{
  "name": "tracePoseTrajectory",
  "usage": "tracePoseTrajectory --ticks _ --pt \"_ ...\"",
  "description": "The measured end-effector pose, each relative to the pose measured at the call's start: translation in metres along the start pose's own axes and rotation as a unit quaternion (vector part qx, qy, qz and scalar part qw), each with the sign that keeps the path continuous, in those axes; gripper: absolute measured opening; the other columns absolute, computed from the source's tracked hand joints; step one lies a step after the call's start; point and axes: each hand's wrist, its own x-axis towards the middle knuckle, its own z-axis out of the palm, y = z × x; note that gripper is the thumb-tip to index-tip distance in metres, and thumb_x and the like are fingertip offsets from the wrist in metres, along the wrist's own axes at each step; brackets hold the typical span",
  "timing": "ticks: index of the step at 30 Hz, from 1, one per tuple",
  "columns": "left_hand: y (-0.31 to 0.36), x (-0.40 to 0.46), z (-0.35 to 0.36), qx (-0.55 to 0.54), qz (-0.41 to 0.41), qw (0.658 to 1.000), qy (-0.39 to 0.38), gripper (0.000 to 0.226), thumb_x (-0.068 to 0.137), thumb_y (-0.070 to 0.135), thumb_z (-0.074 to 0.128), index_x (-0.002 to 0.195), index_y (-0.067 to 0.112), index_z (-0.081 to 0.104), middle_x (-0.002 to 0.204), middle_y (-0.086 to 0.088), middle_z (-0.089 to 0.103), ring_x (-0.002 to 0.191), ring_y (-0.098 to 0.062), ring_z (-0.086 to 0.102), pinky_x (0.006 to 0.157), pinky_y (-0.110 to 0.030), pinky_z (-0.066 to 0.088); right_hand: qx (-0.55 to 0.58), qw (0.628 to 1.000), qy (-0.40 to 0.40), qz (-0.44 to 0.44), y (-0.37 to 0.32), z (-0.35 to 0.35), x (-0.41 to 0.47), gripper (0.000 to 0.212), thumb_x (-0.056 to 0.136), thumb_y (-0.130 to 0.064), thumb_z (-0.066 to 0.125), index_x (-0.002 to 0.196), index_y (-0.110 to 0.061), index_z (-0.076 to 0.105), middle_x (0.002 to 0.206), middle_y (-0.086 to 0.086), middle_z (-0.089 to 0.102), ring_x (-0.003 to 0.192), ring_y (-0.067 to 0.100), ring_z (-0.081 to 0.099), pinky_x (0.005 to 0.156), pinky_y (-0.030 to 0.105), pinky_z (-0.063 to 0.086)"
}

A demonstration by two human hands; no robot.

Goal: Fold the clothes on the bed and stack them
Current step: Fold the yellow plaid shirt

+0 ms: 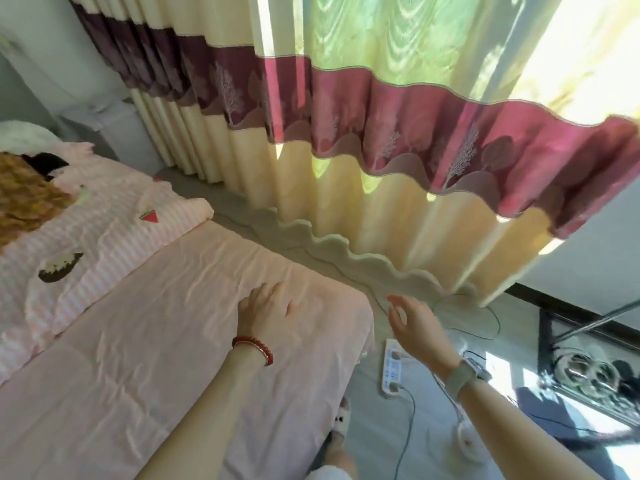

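- The left hand lies flat on the pink sheet of the bed, fingers relaxed and holding nothing; a red bead bracelet circles its wrist.
- The right hand hangs over the floor beside the bed, loosely spread and empty.
- The clothes, brown and black, lie heaped at the far left on the striped quilt.
- A power strip lies on the floor.

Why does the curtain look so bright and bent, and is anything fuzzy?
Head view: sunlight shines through the curtain, washing out its upper right; the wide lens bows its hem and the bed edge; sun patches glare on the floor; the left hand and right hand look slightly soft.
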Motion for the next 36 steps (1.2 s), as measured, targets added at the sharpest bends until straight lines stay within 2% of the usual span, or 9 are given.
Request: tracePoseTrajectory --ticks 3,8,12,16,26,32,36 --pt "0.009 0.067 0.009 -0.01 -0.011 1.0 0.023 0.034 0.089 0.026 0.051 0.12 0.015 0.056 0.118 -0.007 0.059 0.11 -0.028 0.051 0.088 -0.034 0.037 -0.009 1.0 -0.001 -0.022 0.0 -0.017 0.073 0.034 0.095 -0.021 0.044 0.127 -0.015 0.054 0.126 0.006 0.058 0.119 0.024 0.049 0.099 0.037 0.039" --pt "0.019 0.18 0.016 -0.009 -0.033 0.999 0.026 0.041 0.09 0.034 0.048 0.129 0.023 0.049 0.13 0.003 0.052 0.117 -0.021 0.047 0.093 -0.032 0.034 -0.093 0.995 -0.011 -0.046 -0.015 -0.044 0.188 0.036 0.097 -0.028 0.038 0.131 -0.021 0.048 0.13 0.001 0.054 0.121 0.021 0.047 0.094 0.027 0.036" --pt "0.023 0.246 0.016 -0.012 -0.043 0.998 0.038 0.039 0.089 0.033 0.053 0.126 0.019 0.053 0.124 -0.001 0.056 0.115 -0.023 0.05 0.091 -0.035 0.037 -0.114 0.99 -0.036 -0.078 -0.03 -0.055 0.261 0.038 0.097 -0.029 0.037 0.133 -0.023 0.045 0.131 -0.001 0.052 0.123 0.021 0.044 0.101 0.028 0.033" --pt "0.018 0.298 0.024 -0.018 -0.076 0.996 0.038 0.038 0.089 0.031 0.053 0.124 0.017 0.055 0.122 -0.002 0.058 0.112 -0.023 0.051 0.09 -0.035 0.039 -0.111 0.983 -0.087 -0.113 -0.036 -0.049 0.329 0.038 0.097 -0.029 0.037 0.133 -0.022 0.046 0.131 0.0 0.053 0.121 0.021 0.045 0.1 0.032 0.035" --pt "-0.008 0.411 0.053 0.02 -0.228 0.973 0.018 0.04 0.091 0.031 0.047 0.129 0.019 0.05 0.128 -0.001 0.054 0.114 -0.023 0.05 0.092 -0.032 0.04 -0.107 0.947 -0.2 -0.227 -0.049 -0.015 0.516 0.037 0.096 -0.026 0.037 0.131 -0.02 0.048 0.133 0.001 0.05 0.119 0.024 0.047 0.097 0.031 0.037" --pt "0.011 0.519 0.068 0.032 -0.263 0.964 0.01 0.042 0.094 0.037 0.04 0.134 0.022 0.043 0.133 0.003 0.048 0.121 -0.018 0.043 0.095 -0.031 0.039 -0.103 0.93 -0.224 -0.274 -0.049 -0.024 0.637 0.038 0.095 -0.026 0.037 0.131 -0.019 0.048 0.129 0.001 0.054 0.119 0.023 0.047 0.098 0.035 0.037" --pt "0.014 0.562 0.062 0.024 -0.285 0.958 0.024 0.042 0.095 0.037 0.039 0.134 0.023 0.042 0.133 0.003 0.047 0.119 -0.019 0.044 0.096 -0.033 0.037 -0.104 0.912 -0.223 -0.328 -0.083 -0.023 0.684 0.033 0.094 -0.022 0.037 0.122 -0.013 0.052 0.118 0.004 0.057 0.109 0.027 0.05 0.089 0.034 0.039"
